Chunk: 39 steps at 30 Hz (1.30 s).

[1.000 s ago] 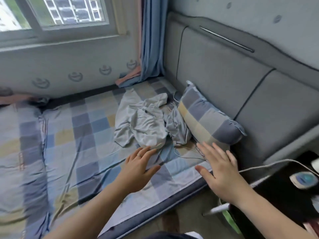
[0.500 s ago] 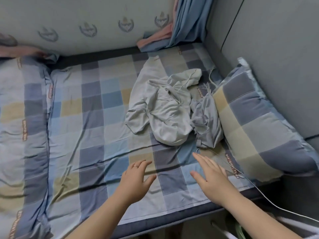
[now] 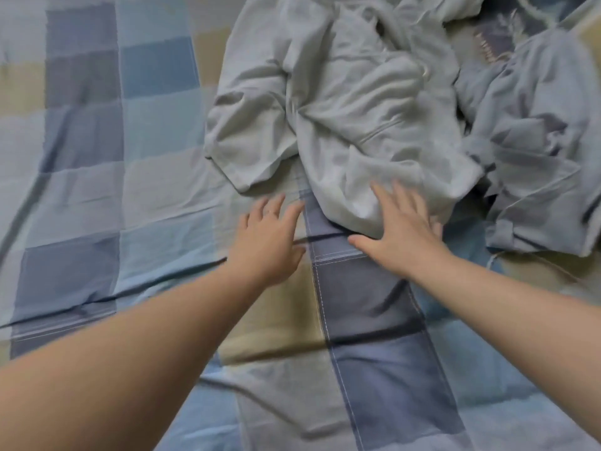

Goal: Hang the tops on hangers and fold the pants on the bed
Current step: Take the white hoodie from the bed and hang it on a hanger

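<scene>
A bed spread with a checked blue, grey and tan sheet fills the view. A crumpled pale grey top lies at far centre, with a blue-grey garment just beside it on the right. The left hand is flat and spread over bare sheet near the top's left edge. The right hand is likewise spread, its fingers over the top's near hem, gripping nothing. The step in hand appears to be taking up the top: better to find the shoulders or hem than to grab the bunched middle. Motion blur hides whether the fingers press the cloth. Both garments are cut off at the far edge, the blue-grey one's kind is unclear, and no hanger shows.
</scene>
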Each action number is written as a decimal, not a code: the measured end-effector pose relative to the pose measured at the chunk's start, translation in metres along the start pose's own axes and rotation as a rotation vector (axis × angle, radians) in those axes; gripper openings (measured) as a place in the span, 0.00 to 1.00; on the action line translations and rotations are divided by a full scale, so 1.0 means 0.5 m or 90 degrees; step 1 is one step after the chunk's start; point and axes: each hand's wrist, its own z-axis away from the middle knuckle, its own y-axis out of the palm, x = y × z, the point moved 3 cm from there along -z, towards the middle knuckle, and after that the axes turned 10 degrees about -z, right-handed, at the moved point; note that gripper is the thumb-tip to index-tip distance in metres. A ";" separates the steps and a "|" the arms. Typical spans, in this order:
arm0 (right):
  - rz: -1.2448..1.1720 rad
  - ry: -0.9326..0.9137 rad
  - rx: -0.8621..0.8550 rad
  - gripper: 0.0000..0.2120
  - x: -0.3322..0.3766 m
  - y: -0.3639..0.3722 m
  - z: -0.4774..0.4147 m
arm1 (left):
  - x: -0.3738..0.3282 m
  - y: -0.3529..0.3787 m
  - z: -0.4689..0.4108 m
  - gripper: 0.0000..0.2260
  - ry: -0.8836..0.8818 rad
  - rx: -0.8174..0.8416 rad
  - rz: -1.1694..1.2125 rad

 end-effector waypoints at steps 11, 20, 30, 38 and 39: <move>-0.131 -0.087 -0.105 0.06 -0.058 -0.026 -0.022 | -0.109 0.007 -0.118 0.27 0.045 -0.060 0.129; -0.393 -0.124 -0.106 0.13 0.069 -0.326 0.302 | -0.185 -0.298 0.102 0.10 0.076 -0.155 0.235; -0.543 -0.123 -0.063 0.10 0.191 -0.611 0.684 | -0.324 -0.590 0.467 0.18 0.041 -0.010 0.360; -0.647 -0.109 -0.126 0.09 0.245 -0.735 0.800 | -0.408 -0.692 0.692 0.24 0.036 -0.087 0.742; -0.660 -0.120 -0.125 0.10 0.257 -0.754 0.804 | -0.413 -0.704 0.705 0.25 0.061 -0.094 0.742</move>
